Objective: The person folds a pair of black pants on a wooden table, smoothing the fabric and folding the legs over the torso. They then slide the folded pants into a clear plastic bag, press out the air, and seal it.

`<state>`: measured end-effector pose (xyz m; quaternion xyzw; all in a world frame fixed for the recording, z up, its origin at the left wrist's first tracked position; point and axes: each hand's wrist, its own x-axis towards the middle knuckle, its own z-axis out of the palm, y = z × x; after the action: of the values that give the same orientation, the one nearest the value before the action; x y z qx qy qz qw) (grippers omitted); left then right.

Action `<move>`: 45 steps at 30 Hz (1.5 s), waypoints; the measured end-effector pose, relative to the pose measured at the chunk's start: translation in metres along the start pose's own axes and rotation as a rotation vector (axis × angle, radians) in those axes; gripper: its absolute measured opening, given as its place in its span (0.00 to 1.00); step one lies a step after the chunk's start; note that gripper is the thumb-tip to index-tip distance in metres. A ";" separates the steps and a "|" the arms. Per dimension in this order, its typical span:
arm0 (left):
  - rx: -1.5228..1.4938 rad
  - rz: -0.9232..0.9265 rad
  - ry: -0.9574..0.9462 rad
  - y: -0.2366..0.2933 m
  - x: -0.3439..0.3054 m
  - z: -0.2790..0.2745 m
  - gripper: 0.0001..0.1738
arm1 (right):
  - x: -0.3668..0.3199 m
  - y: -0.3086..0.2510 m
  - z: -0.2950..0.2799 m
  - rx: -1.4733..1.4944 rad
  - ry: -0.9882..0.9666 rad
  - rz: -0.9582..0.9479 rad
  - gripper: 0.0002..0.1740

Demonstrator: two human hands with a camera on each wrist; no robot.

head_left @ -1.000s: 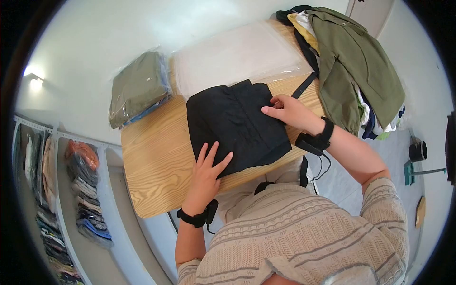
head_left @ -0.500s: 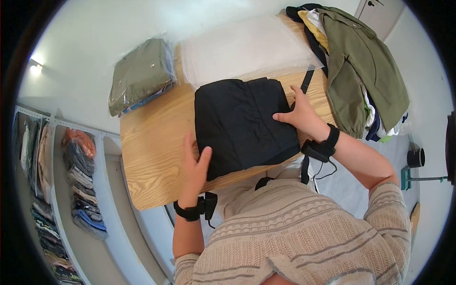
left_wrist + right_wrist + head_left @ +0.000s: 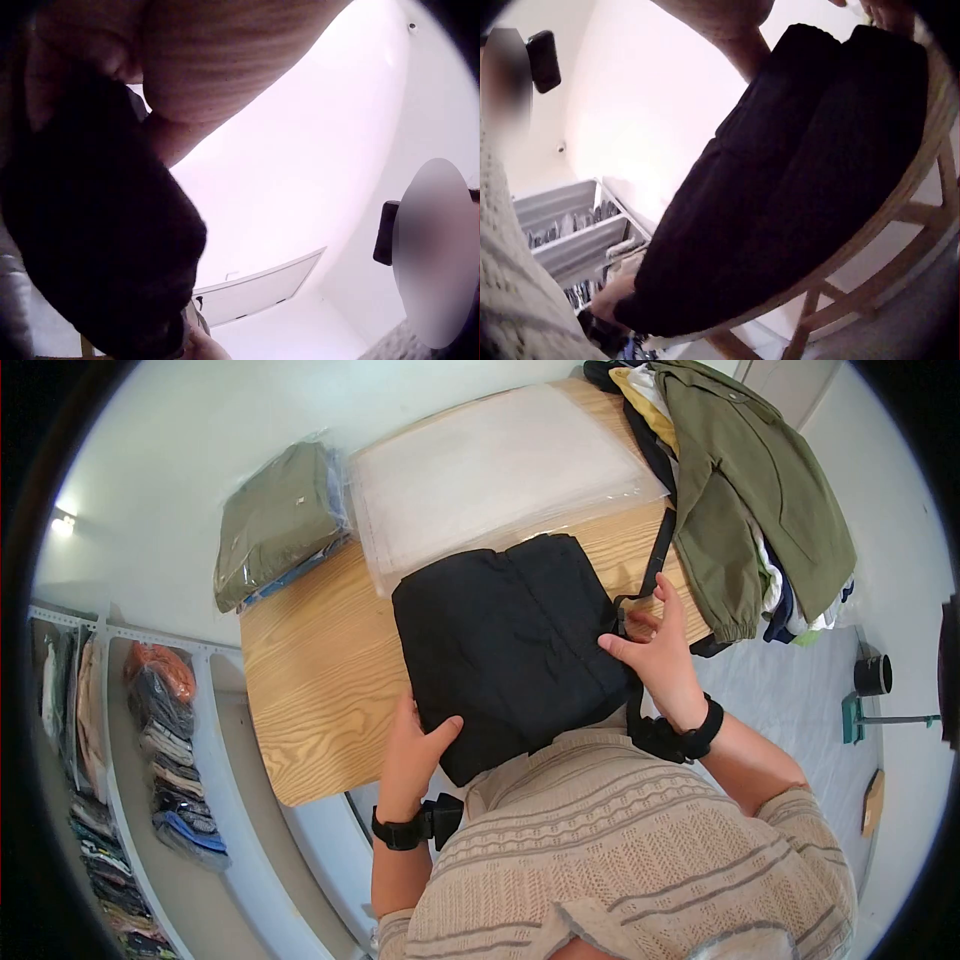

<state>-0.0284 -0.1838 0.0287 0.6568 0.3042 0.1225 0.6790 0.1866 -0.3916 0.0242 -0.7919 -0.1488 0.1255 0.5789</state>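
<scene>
A folded black garment [image 3: 510, 650], roughly square, lies at the front of the wooden table, its near corner out over the edge towards the body. My left hand [image 3: 408, 750] grips its left side, thumb on top and the fingers hidden behind the cloth. At the opposite side my right hand [image 3: 668, 665] holds the edge with the thumb on top and the index finger extended. A thin black strap [image 3: 660, 550] runs past the right fingers. In the right wrist view the dark garment [image 3: 780, 187] slants along the table rim.
Clear plastic bags [image 3: 500, 460] lie stacked flat behind the garment. To their left is a bagged olive garment [image 3: 280, 520]. A heap of clothes with an olive piece [image 3: 760, 490] on top hangs over the right edge. Shelves of packed clothes [image 3: 180, 760] stand left.
Both hands, resting flat on or beside the garment earlier, now hold its two sides. The garment has turned slightly and come nearer the body, past the table's front edge.
</scene>
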 end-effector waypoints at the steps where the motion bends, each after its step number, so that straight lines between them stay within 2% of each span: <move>1: 0.042 0.034 0.007 0.000 -0.002 0.001 0.35 | -0.002 -0.001 -0.001 -0.130 -0.011 -0.034 0.59; 2: 0.043 0.033 0.010 0.000 -0.003 0.003 0.35 | -0.001 0.000 -0.002 -0.129 -0.014 -0.035 0.59; 4: -0.005 0.004 -0.026 0.003 -0.005 0.004 0.37 | 0.004 -0.001 -0.001 0.067 -0.117 0.152 0.52; 5: -0.003 0.011 -0.021 0.005 -0.006 0.006 0.37 | 0.009 -0.008 -0.002 0.072 -0.120 0.145 0.52; 7: -0.005 0.038 -0.053 0.008 -0.009 0.010 0.41 | 0.025 -0.027 -0.010 0.353 -0.482 0.310 0.42; 8: -0.003 0.048 -0.049 0.007 -0.009 0.010 0.41 | 0.038 -0.020 -0.014 0.387 -0.613 0.434 0.34; 9: 0.007 0.013 -0.079 0.003 -0.009 0.008 0.44 | 0.047 -0.021 -0.018 0.388 -0.617 0.423 0.34; 11: 0.021 -0.016 -0.104 0.001 -0.011 0.008 0.46 | 0.060 -0.024 -0.023 0.526 -0.835 0.665 0.30; 12: 0.030 -0.025 -0.126 0.001 -0.011 0.010 0.47 | 0.067 -0.020 -0.023 0.541 -0.882 0.746 0.28; 13: 0.037 -0.035 -0.147 0.001 -0.012 0.011 0.47 | 0.069 -0.017 -0.021 0.538 -0.888 0.739 0.28; 15: 0.054 -0.037 -0.163 0.000 -0.011 0.008 0.47 | 0.069 -0.011 -0.018 0.543 -0.916 0.848 0.28; 17: 0.064 -0.021 -0.175 0.006 -0.007 0.005 0.47 | 0.067 -0.007 -0.020 0.566 -1.007 0.846 0.28; 18: 0.116 -0.002 -0.181 0.011 -0.006 0.004 0.47 | 0.060 -0.010 -0.021 0.592 -1.018 0.762 0.32; 19: 0.165 0.018 -0.183 0.015 -0.004 0.002 0.46 | 0.054 -0.002 -0.017 0.582 -0.918 0.615 0.36; 21: 0.166 0.060 -0.196 0.022 0.005 -0.003 0.46 | 0.039 -0.005 -0.021 0.605 -0.762 0.521 0.37; 23: 0.173 0.091 -0.214 0.031 0.017 -0.004 0.45 | 0.026 -0.006 -0.024 0.643 -0.628 0.427 0.33; 25: 0.125 0.061 -0.212 0.040 0.031 0.000 0.44 | 0.025 0.008 -0.029 0.638 -0.564 0.414 0.31; 27: 0.105 0.002 -0.250 0.044 0.049 0.006 0.44 | 0.019 0.017 -0.037 0.919 -0.453 0.496 0.29; 29: 0.093 -0.072 -0.311 0.035 0.060 0.013 0.44 | 0.013 0.013 -0.046 1.062 -0.560 0.437 0.30; 31: 0.140 -0.062 -0.275 0.022 0.068 0.018 0.44 | 0.009 0.016 -0.045 0.894 -0.635 0.296 0.32; 32: 0.144 -0.072 -0.300 0.021 0.069 0.019 0.44 | 0.008 0.015 -0.044 0.785 -0.615 0.259 0.37; 33: 0.125 -0.045 -0.307 0.022 0.068 0.019 0.44 | 0.011 0.014 -0.047 0.790 -0.594 0.268 0.37; 36: 0.114 -0.019 -0.328 0.021 0.069 0.020 0.44 | 0.028 0.009 -0.052 0.917 -0.729 0.591 0.35; 39: 0.170 -0.019 -0.310 0.022 0.069 0.019 0.44 | 0.036 0.002 -0.040 0.812 -0.730 0.494 0.35; 41: 0.214 -0.033 -0.280 0.017 0.068 0.017 0.44 | 0.039 0.005 -0.036 0.733 -0.754 0.498 0.37; 43: 0.138 -0.013 -0.312 0.010 0.072 0.013 0.41 | 0.036 0.006 -0.034 0.663 -0.728 0.409 0.38; 45: 0.195 0.030 -0.328 0.013 0.072 0.011 0.39 | 0.030 0.003 -0.036 0.671 -0.719 0.401 0.37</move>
<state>0.0380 -0.1509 0.0229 0.7352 0.1901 -0.0060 0.6506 0.2280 -0.4130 0.0310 -0.4829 -0.1352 0.5380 0.6776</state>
